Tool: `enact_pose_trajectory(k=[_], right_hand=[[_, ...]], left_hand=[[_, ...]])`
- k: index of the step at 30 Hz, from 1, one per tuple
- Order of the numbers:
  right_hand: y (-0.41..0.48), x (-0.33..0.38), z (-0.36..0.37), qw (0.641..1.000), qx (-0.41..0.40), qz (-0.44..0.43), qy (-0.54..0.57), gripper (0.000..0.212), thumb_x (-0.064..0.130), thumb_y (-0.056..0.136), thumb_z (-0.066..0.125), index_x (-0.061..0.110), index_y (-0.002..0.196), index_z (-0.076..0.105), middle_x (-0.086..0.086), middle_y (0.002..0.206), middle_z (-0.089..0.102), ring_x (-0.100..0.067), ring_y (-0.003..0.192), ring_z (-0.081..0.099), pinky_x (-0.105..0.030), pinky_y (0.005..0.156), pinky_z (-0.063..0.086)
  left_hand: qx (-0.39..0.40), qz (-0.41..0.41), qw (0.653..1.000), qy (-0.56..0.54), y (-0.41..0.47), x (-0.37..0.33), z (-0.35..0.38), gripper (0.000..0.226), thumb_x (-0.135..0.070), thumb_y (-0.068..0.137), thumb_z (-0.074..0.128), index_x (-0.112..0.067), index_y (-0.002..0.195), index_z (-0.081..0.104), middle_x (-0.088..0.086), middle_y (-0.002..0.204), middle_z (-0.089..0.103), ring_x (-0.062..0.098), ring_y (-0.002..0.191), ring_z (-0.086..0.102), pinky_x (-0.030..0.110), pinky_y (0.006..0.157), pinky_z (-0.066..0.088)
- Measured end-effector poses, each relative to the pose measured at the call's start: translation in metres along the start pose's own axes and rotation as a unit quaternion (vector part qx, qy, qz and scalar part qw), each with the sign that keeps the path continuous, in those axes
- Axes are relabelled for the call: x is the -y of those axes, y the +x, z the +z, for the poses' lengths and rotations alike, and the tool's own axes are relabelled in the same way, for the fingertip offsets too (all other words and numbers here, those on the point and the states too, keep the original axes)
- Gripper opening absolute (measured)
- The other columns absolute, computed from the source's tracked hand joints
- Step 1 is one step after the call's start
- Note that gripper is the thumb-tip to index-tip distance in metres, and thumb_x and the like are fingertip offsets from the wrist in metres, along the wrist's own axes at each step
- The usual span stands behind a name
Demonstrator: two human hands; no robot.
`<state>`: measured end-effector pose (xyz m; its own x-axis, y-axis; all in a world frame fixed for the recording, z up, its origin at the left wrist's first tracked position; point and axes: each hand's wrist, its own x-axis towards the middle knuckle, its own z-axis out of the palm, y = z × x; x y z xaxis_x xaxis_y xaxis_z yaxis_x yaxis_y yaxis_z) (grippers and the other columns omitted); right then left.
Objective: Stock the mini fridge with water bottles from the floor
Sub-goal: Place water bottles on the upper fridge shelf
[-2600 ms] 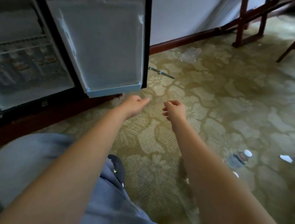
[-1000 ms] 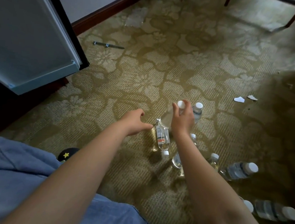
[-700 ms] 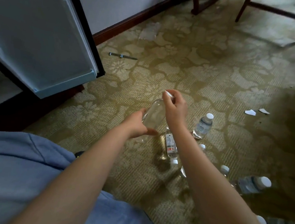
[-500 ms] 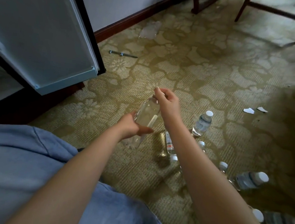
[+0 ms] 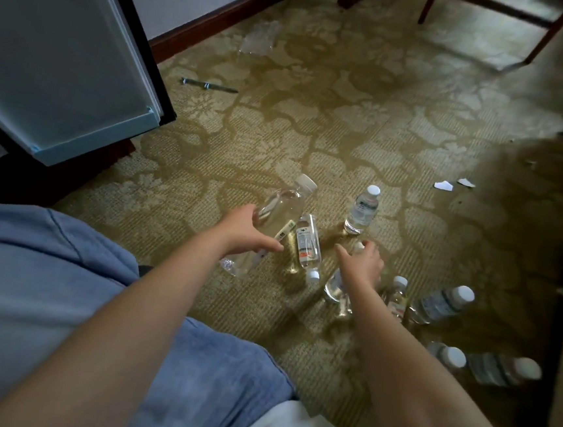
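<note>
My left hand (image 5: pixel 247 232) grips a clear water bottle (image 5: pixel 282 210) with a white cap, held tilted just above the carpet. My right hand (image 5: pixel 362 263) reaches down with thumb and fingers spread over another bottle (image 5: pixel 333 286) lying on the carpet; whether it touches that bottle is unclear. Between my hands a labelled bottle (image 5: pixel 308 246) lies flat. One bottle (image 5: pixel 362 212) stands upright beyond my right hand, and several more (image 5: pixel 442 304) lie to the right. The mini fridge's open door (image 5: pixel 65 58) fills the upper left; its inside is out of view.
A thin dark rod (image 5: pixel 209 85) and a clear plastic wrapper (image 5: pixel 259 37) lie on the patterned carpet near the wall. Paper scraps (image 5: pixel 444 185) sit at the right. Wooden chair legs (image 5: pixel 427 8) stand at the top. My blue-clad knee (image 5: pixel 29 276) is at the lower left.
My right hand picked a bottle off the carpet and passed it to my left hand. It then let go and moved down right over another bottle.
</note>
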<state>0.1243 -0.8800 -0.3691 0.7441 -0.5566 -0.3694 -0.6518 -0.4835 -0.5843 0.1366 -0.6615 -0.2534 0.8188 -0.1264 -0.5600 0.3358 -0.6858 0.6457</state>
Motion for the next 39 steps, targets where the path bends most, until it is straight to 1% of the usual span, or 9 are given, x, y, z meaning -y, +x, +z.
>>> enact_pose_trajectory(k=[6, 10, 14, 19, 21, 27, 33, 37, 39], right_hand=[[-0.011, -0.033, 0.015, 0.985, 0.070, 0.081, 0.135, 0.098, 0.026, 0.079, 0.077, 0.018, 0.152, 0.013, -0.014, 0.150, 0.037, -0.035, 0.136, 0.038, -0.047, 0.105, 0.038], [-0.005, -0.048, 0.028, 0.972, 0.062, 0.111, 0.198, 0.089, 0.017, 0.074, 0.081, 0.017, 0.146, 0.028, -0.012, 0.137, 0.051, -0.032, 0.127, 0.048, -0.045, 0.103, 0.040], [0.000, -0.058, 0.040, 0.975, 0.073, 0.113, 0.175, 0.070, 0.021, 0.073, 0.082, 0.020, 0.132, 0.044, -0.007, 0.126, 0.057, -0.029, 0.117, 0.054, -0.043, 0.096, 0.043], [0.001, -0.054, 0.041, 0.989, 0.048, 0.061, 0.127, 0.060, 0.027, 0.075, 0.080, 0.022, 0.127, 0.050, 0.002, 0.122, 0.060, -0.024, 0.116, 0.055, -0.044, 0.096, 0.046], [-0.002, -0.045, 0.040, 0.994, 0.035, 0.026, 0.104, 0.057, 0.038, 0.074, 0.078, 0.023, 0.123, 0.052, 0.002, 0.118, 0.060, -0.023, 0.112, 0.057, -0.044, 0.092, 0.048], [-0.018, -0.003, 0.039, 0.991, 0.021, -0.077, 0.103, 0.075, 0.065, 0.065, 0.069, 0.022, 0.124, 0.052, 0.000, 0.118, 0.059, -0.023, 0.110, 0.054, -0.045, 0.090, 0.049], [-0.045, 0.080, 0.033, 0.968, 0.037, -0.175, 0.174, 0.072, 0.061, 0.072, 0.070, 0.024, 0.130, 0.051, -0.001, 0.123, 0.057, -0.019, 0.112, 0.052, -0.035, 0.088, 0.043], [-0.069, 0.150, 0.029, 0.947, 0.051, -0.246, 0.201, 0.067, 0.064, 0.071, 0.068, 0.027, 0.125, 0.054, 0.002, 0.121, 0.060, -0.015, 0.111, 0.052, -0.032, 0.085, 0.042], [-0.085, 0.187, 0.025, 0.935, 0.058, -0.278, 0.213, 0.063, 0.063, 0.071, 0.068, 0.027, 0.121, 0.055, 0.003, 0.118, 0.060, -0.015, 0.109, 0.053, -0.032, 0.084, 0.042]], left_hand=[[0.005, -0.006, 0.999, 0.050, 0.004, 0.003, 0.011, 0.080, -0.035, 0.063, 0.084, -0.009, 0.127, 0.045, 0.007, 0.121, 0.055, 0.025, 0.106, 0.059, 0.044, 0.094, 0.050], [0.003, -0.012, 0.998, 0.060, 0.010, 0.007, 0.012, 0.084, -0.039, 0.060, 0.086, -0.010, 0.128, 0.046, 0.007, 0.123, 0.056, 0.025, 0.108, 0.058, 0.045, 0.094, 0.050], [-0.003, -0.021, 0.998, 0.066, 0.016, 0.008, 0.014, 0.079, -0.037, 0.062, 0.085, -0.012, 0.126, 0.047, 0.006, 0.122, 0.056, 0.024, 0.110, 0.056, 0.044, 0.095, 0.049], [-0.011, -0.020, 0.997, 0.075, 0.019, 0.008, 0.012, 0.089, -0.041, 0.060, 0.085, -0.011, 0.133, 0.043, 0.006, 0.129, 0.054, 0.026, 0.116, 0.054, 0.047, 0.098, 0.047], [-0.020, -0.018, 0.997, 0.075, 0.019, 0.007, 0.010, 0.093, -0.043, 0.059, 0.085, -0.011, 0.135, 0.041, 0.007, 0.131, 0.053, 0.026, 0.117, 0.054, 0.047, 0.098, 0.047], [-0.058, -0.004, 0.996, 0.061, 0.008, 0.006, -0.010, 0.091, -0.040, 0.060, 0.085, -0.010, 0.134, 0.042, 0.007, 0.130, 0.053, 0.027, 0.116, 0.054, 0.046, 0.097, 0.048], [-0.159, 0.001, 0.987, 0.002, -0.016, 0.006, -0.051, 0.109, -0.052, 0.053, 0.084, -0.010, 0.141, 0.036, 0.008, 0.140, 0.047, 0.028, 0.125, 0.048, 0.047, 0.102, 0.043], [-0.250, 0.025, 0.965, -0.071, -0.039, 0.004, -0.088, 0.104, -0.050, 0.059, 0.083, -0.012, 0.142, 0.033, 0.005, 0.141, 0.046, 0.025, 0.126, 0.048, 0.042, 0.103, 0.042], [-0.286, 0.041, 0.952, -0.101, -0.055, 0.004, -0.111, 0.094, -0.051, 0.061, 0.082, -0.015, 0.139, 0.041, 0.003, 0.136, 0.052, 0.023, 0.122, 0.051, 0.037, 0.099, 0.044]])
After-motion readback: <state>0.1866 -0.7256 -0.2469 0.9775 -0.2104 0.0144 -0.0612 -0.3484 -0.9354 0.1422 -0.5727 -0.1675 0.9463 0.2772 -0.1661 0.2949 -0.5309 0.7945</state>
